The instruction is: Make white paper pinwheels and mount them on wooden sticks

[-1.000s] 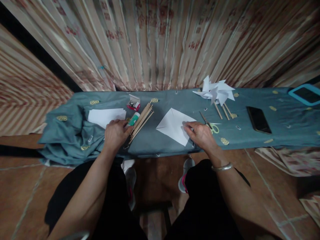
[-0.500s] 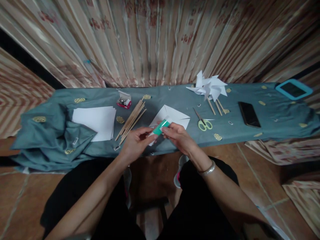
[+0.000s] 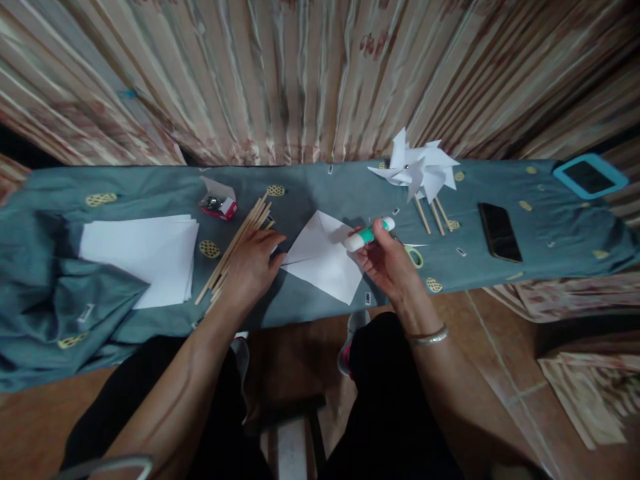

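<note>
My right hand point(image 3: 387, 260) grips a glue stick point(image 3: 367, 235) with a green label and white ends, tilted above the right side of a folded white paper square point(image 3: 325, 260). Its thumb presses on the tube. Beside the paper's left corner, my left hand point(image 3: 253, 263) is partly curled over the bundle of wooden sticks point(image 3: 235, 243). A small whitish thing point(image 3: 274, 249) shows between its thumb and fingers, too hidden to name. Green-handled scissors point(image 3: 414, 256) lie partly behind my right hand.
White paper sheets point(image 3: 145, 253) lie at the left, near a small open red-and-white box point(image 3: 219, 200) of metal pieces. Paper pinwheels on sticks point(image 3: 420, 167) rest at the back right. Further right are a black phone point(image 3: 500, 231) and a blue-framed tablet point(image 3: 590, 176).
My hands have parted. The right hand has carried the glue stick rightward, while the left has let go of the tube and moved left. More of the folded paper shows.
</note>
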The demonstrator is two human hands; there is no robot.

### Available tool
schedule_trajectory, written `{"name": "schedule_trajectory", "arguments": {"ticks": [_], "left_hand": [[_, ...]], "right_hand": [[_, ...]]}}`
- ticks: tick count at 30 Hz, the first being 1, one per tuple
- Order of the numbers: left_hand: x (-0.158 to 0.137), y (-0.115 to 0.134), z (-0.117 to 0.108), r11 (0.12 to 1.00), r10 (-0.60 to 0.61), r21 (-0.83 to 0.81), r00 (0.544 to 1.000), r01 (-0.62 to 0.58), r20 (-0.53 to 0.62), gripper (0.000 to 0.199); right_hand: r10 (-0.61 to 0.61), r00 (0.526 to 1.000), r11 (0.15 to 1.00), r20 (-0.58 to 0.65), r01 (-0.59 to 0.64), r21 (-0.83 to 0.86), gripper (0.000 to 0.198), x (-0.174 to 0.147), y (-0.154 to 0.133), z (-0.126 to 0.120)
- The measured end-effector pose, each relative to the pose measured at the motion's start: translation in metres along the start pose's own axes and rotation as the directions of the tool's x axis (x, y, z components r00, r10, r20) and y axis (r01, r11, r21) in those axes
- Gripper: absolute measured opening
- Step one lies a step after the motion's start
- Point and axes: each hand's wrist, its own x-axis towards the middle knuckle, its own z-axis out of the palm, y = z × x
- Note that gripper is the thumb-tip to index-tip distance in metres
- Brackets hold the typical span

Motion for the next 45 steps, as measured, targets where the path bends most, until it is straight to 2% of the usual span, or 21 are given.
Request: {"name": "schedule_trajectory", "arguments": {"ticks": [4, 7, 9, 11, 13, 16, 19, 22, 24, 26, 37, 41, 43, 45], "left_hand": [[-0.002, -0.001, 0.001, 0.996, 0.068, 0.06, 0.997, -0.066, -0.024, 0.03], [-0.005, 0.011, 0.0, 0.989, 0.105, 0.117, 0.99, -0.094, -0.094, 0.031], [-0.009, 0.024, 0.003, 0.98, 0.16, 0.139, 0.982, -0.145, -0.102, 0.028], [-0.015, 0.037, 0.012, 0.965, 0.244, 0.111, 0.969, -0.239, -0.034, 0.029], [-0.022, 0.048, 0.022, 0.951, 0.306, 0.057, 0.952, -0.304, -0.031, 0.03], [-0.031, 0.057, 0.035, 0.954, 0.3, -0.002, 0.954, -0.3, 0.028, 0.044], [-0.035, 0.059, 0.042, 0.965, 0.26, -0.024, 0.96, -0.259, 0.099, 0.051], [-0.036, 0.06, 0.044, 0.971, 0.24, -0.022, 0.963, -0.239, 0.122, 0.053], [-0.036, 0.06, 0.044, 0.97, 0.242, -0.018, 0.963, -0.241, 0.116, 0.053], [-0.035, 0.06, 0.044, 0.97, 0.244, -0.02, 0.964, -0.243, 0.11, 0.052], [-0.036, 0.066, 0.039, 0.975, 0.205, 0.063, 0.974, -0.211, 0.099, 0.041], [-0.032, 0.08, 0.043, 0.997, 0.05, 0.06, 0.996, -0.054, 0.071, 0.031], [-0.024, 0.094, 0.045, 0.999, -0.028, 0.022, 0.999, 0.027, 0.026, 0.027], [-0.012, 0.111, 0.044, 0.997, -0.06, -0.042, 0.998, 0.059, -0.019, 0.025]], "right_hand": [[0.037, 0.999, 0.998, 0.012, -0.037, -0.045, 0.034, 0.004, 0.008, 0.005], [0.049, 0.999, 0.992, 0.012, -0.048, -0.116, 0.038, 0.005, 0.012, 0.005], [0.048, 0.999, 0.985, 0.024, -0.043, -0.166, 0.04, 0.005, 0.013, 0.005], [0.043, 0.998, 0.98, 0.038, -0.035, -0.197, 0.04, 0.006, 0.013, 0.005], [0.032, 0.999, 0.978, 0.043, -0.022, -0.205, 0.036, 0.007, 0.012, 0.006], [-0.019, 0.999, 0.967, 0.039, 0.028, -0.254, 0.03, 0.007, 0.01, 0.007], [-0.17, 0.984, 0.897, 0.042, 0.172, -0.407, 0.025, 0.005, 0.011, 0.008], [-0.313, 0.946, 0.761, 0.081, 0.301, -0.575, 0.02, 0.002, 0.016, 0.008], [-0.352, 0.929, 0.69, 0.109, 0.337, -0.64, 0.019, 0.002, 0.018, 0.007], [-0.376, 0.919, 0.667, 0.115, 0.355, -0.655, 0.019, 0.003, 0.019, 0.006], [-0.326, 0.945, 0.829, 0.037, 0.305, -0.469, 0.034, -0.001, 0.015, 0.02], [-0.322, 0.947, 0.866, -0.001, 0.294, -0.405, 0.039, -0.002, 0.011, 0.021], [-0.325, 0.946, 0.865, -0.002, 0.296, -0.405, 0.04, -0.001, 0.009, 0.02], [-0.343, 0.939, 0.863, -0.013, 0.31, -0.4, 0.041, 0.001, 0.005, 0.018]]}}
